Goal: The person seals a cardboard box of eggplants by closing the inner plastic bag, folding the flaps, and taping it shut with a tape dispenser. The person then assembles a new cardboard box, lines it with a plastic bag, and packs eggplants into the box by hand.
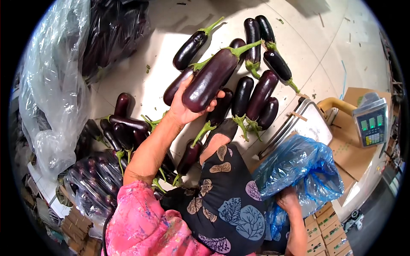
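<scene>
My left hand (187, 107) is closed around a large purple eggplant (211, 80), its green stem pointing up and right, above the tiled floor. Beneath and beyond it, several dark eggplants (190, 49) lie on the floor. At the lower right, my right hand (287, 199) holds the near side of a blue translucent plastic bag (288, 163); my fingers are partly hidden by the plastic. The bag lies beside my knee. More eggplants (129, 123) are heaped on the floor to the left of my left forearm.
At right stands a platform scale (315, 123) with a lit display (373, 124), by flattened cardboard (349, 147). Clear plastic bags full of eggplants (93, 182) sit at lower left and upper left, with a large plastic sheet (54, 80) hanging there. Printed cardboard boxes (330, 227) are at lower right.
</scene>
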{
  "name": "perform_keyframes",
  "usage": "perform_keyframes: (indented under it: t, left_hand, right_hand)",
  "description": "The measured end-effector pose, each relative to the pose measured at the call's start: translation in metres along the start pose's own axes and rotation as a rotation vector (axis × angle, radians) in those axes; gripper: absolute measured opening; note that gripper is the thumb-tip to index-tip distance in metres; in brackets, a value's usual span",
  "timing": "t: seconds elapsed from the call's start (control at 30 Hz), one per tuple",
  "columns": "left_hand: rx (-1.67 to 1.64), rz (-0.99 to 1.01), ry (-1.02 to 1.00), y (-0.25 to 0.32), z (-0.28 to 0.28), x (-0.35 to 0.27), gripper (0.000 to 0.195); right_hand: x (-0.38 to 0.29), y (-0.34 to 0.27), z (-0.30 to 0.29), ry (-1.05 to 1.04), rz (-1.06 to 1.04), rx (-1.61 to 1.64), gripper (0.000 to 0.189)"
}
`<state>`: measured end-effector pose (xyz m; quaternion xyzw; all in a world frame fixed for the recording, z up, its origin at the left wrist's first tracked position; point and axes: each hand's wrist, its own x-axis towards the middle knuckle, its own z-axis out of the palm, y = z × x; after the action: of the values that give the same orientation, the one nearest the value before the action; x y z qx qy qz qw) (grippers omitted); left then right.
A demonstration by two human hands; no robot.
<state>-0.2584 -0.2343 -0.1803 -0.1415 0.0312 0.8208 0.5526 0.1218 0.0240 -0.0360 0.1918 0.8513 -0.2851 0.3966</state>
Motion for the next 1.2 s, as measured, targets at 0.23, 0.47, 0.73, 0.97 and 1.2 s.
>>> perform_keyframes:
  t: [0.23,0.47,0.73,0.97,1.2]
  left_hand:
    - [-0.007,-0.053,0.078,-0.010,-0.004,-0.021,0.070]
    - [-0.134,-0.167,-0.096,-0.031,-0.007,-0.015,0.068]
    - [0.888,0.394,0.492,0.001,0.011,-0.031,0.069]
    - [1.780,0.691,0.969,0.077,-0.024,-0.076,0.068]
    - [1.934,0.691,1.135,0.067,-0.049,-0.084,0.060]
  right_hand:
    - [-0.018,-0.032,-0.016,-0.120,0.087,0.028,0.038]
    - [0.007,0.061,0.062,-0.160,0.131,-0.239,0.061]
    - [0.032,0.020,-0.001,0.033,0.153,-0.065,0.041]
    - [-0.015,0.001,0.009,-0.125,0.093,-0.357,0.067]
    - [0.045,0.058,0.060,-0.428,0.335,-0.206,0.049]
